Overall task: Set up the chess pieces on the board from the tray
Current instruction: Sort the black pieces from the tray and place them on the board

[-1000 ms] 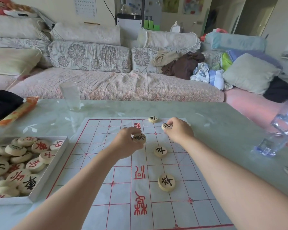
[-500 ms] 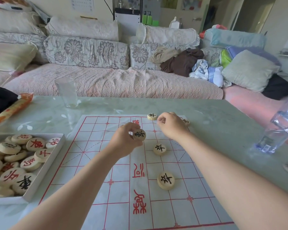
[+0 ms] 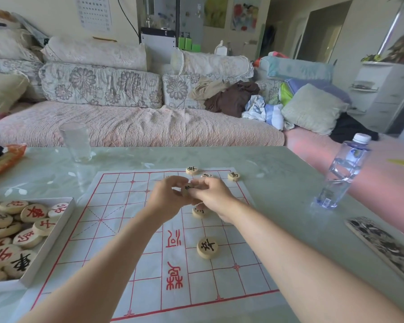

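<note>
I see the held piece [image 3: 187, 188], a pale round disc with a black character, lifted above the far middle of the board [image 3: 126, 229]. The left hand [image 3: 167, 201] pinches it, fingers curled round its near edge. The right hand [image 3: 214, 197] meets it from the other side with bent fingers, their tips against the same disc; I cannot tell whether they grip it or only touch it.

The board is a white paper sheet with a red grid and red characters down its middle band. Five pieces lie on it, all with black characters:
- Three sit along the far edge: one [image 3: 192, 170] just beyond the hands, a second [image 3: 207, 176] beside it, and a third [image 3: 233, 176] at the far right corner.
- A fourth [image 3: 199, 210] is half hidden under the right wrist.
- A fifth [image 3: 207, 247] lies nearer to me, right of the middle band.

The white tray [image 3: 56, 231] sits left of the board, heaped with red and black lettered discs.

All of this rests on a pale green table [image 3: 278, 183]. A clear glass [image 3: 76, 142] stands at its far left, and an orange packet [image 3: 5, 159] lies at the left edge. A water bottle [image 3: 343, 171] stands on the right, with a dark patterned flat item [image 3: 383, 243] nearer to me. A cushioned sofa [image 3: 126, 127] lies beyond the table.
</note>
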`<control>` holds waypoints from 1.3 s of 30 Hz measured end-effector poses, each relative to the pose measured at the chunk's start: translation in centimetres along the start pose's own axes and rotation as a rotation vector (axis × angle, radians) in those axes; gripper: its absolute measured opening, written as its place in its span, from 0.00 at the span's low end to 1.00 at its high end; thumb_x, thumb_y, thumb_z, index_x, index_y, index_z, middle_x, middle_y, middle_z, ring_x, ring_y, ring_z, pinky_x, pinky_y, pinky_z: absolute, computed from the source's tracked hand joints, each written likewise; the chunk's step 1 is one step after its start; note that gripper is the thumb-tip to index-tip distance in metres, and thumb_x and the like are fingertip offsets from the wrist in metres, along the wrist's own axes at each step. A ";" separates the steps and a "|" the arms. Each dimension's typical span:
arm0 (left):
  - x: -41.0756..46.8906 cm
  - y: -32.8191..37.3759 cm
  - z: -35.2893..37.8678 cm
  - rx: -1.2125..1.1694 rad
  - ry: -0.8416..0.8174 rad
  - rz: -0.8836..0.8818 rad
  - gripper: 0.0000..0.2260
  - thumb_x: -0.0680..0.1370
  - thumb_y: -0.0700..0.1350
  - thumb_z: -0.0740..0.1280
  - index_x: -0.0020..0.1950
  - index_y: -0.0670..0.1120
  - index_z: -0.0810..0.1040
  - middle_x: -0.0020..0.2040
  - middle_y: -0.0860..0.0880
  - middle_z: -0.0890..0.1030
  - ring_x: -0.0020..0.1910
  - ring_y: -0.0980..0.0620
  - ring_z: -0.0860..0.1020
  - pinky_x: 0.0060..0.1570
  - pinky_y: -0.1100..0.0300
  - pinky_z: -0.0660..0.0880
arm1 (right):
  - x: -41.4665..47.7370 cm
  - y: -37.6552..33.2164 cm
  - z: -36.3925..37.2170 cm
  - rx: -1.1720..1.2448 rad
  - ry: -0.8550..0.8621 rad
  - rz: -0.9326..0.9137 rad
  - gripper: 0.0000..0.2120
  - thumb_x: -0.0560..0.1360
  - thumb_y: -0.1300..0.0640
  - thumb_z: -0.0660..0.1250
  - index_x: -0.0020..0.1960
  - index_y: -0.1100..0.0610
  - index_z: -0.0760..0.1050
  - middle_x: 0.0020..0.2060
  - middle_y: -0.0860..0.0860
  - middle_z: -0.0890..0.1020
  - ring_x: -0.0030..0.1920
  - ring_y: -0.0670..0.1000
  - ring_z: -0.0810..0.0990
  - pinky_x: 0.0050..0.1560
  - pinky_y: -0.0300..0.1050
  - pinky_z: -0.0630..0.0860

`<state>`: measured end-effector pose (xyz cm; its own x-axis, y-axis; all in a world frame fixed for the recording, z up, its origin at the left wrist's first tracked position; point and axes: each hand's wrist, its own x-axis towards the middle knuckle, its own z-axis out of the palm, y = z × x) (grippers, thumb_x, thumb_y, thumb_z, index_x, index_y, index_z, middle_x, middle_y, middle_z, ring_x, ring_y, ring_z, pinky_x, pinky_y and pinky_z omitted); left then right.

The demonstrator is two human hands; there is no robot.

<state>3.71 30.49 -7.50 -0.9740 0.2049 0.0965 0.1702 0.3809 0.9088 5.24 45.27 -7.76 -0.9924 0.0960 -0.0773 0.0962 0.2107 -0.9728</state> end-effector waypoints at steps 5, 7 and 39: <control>0.1 0.6 1.6 -0.001 -0.059 0.040 0.24 0.70 0.34 0.74 0.63 0.48 0.76 0.56 0.51 0.80 0.44 0.56 0.82 0.36 0.64 0.75 | -0.5 1.1 -1.9 -0.020 0.041 -0.047 0.20 0.73 0.52 0.76 0.62 0.57 0.78 0.47 0.52 0.85 0.36 0.46 0.81 0.37 0.40 0.78; 0.2 0.5 2.0 0.067 -0.081 0.085 0.24 0.73 0.34 0.71 0.65 0.50 0.73 0.57 0.51 0.78 0.48 0.56 0.80 0.39 0.64 0.77 | 0.0 1.5 -2.9 -0.110 0.120 -0.056 0.20 0.72 0.50 0.76 0.61 0.54 0.77 0.50 0.50 0.84 0.38 0.46 0.82 0.41 0.39 0.77; -1.3 -1.8 0.9 0.599 -0.075 0.257 0.12 0.78 0.49 0.66 0.61 0.55 0.76 0.57 0.55 0.72 0.54 0.55 0.72 0.49 0.63 0.69 | 1.3 1.7 -4.5 -0.723 0.227 -0.170 0.09 0.75 0.53 0.66 0.54 0.47 0.79 0.53 0.45 0.79 0.53 0.48 0.78 0.54 0.43 0.74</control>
<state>4.80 30.33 -9.63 -0.8817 0.4104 0.2327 0.4713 0.7432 0.4749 4.49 50.15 -8.52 -0.9655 0.1859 0.1824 0.0481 0.8154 -0.5769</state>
